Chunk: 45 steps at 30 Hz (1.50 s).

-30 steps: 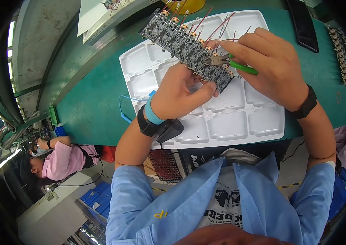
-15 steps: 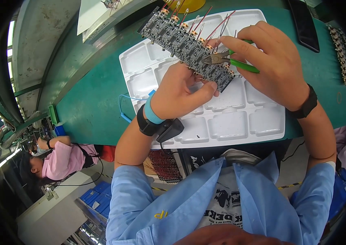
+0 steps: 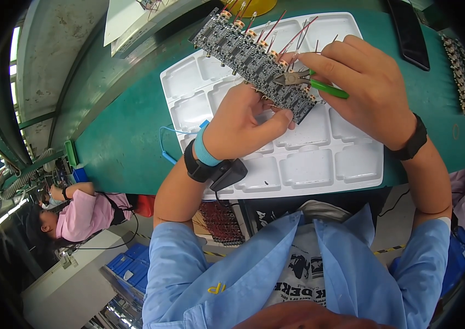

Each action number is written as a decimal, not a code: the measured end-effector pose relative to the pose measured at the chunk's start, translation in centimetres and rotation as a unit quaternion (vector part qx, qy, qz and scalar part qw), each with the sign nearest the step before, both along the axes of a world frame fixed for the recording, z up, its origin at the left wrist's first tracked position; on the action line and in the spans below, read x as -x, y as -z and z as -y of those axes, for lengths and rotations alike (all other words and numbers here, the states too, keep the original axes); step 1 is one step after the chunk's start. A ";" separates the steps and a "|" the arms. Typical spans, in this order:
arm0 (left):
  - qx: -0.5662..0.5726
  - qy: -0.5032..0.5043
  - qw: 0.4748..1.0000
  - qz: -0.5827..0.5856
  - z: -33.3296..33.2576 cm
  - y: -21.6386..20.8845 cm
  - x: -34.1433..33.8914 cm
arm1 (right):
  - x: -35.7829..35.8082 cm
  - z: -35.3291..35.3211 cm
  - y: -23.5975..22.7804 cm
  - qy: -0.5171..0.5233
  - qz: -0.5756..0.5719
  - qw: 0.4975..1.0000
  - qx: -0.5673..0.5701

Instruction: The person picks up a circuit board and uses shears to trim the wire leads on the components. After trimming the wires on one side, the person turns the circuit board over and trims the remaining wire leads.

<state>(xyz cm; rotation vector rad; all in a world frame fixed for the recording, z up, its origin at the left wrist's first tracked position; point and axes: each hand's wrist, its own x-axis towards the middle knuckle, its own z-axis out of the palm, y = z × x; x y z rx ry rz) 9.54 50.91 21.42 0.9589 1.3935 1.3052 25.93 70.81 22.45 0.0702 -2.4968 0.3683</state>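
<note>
A long dark circuit board panel slants across the middle, raised over a white compartment tray. Copper coils, red wires and small clear-tipped leads stand along its far edge. My left hand grips the panel's near edge toward its right end, thumb in front, other fingers partly hidden beneath. My right hand is closed round green-handled side cutters. Their jaws lie against the panel near its right part, beside a coil; whether they touch a lead is too small to tell.
The tray rests on a green bench top. A black flat device lies at the far right, with a strip of boards beyond it. A yellow round dish is at the back. A person in pink sits at left.
The panel has shifted very slightly to the right. My right hand and the cutters stay almost in place, with the fingers moved a little.
</note>
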 end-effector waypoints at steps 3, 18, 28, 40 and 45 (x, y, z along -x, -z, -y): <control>-0.001 0.011 1.000 -0.008 0.1 0.3 0.2 | -0.1 0.0 0.0 -0.004 0.011 1.000 0.010; 0.047 0.093 0.990 -0.095 0.1 0.3 1.0 | 0.3 -0.1 -0.8 0.009 -0.021 0.999 -0.025; 0.011 0.033 0.997 -0.075 0.0 0.6 0.4 | 0.4 0.0 -0.8 0.009 -0.034 0.999 -0.019; 0.021 0.032 0.996 -0.075 0.0 0.6 0.3 | 0.0 0.0 0.1 0.001 0.002 1.000 0.018; 0.015 0.032 0.996 -0.079 0.0 0.7 0.4 | -0.2 0.1 -0.2 -0.002 0.023 0.999 0.044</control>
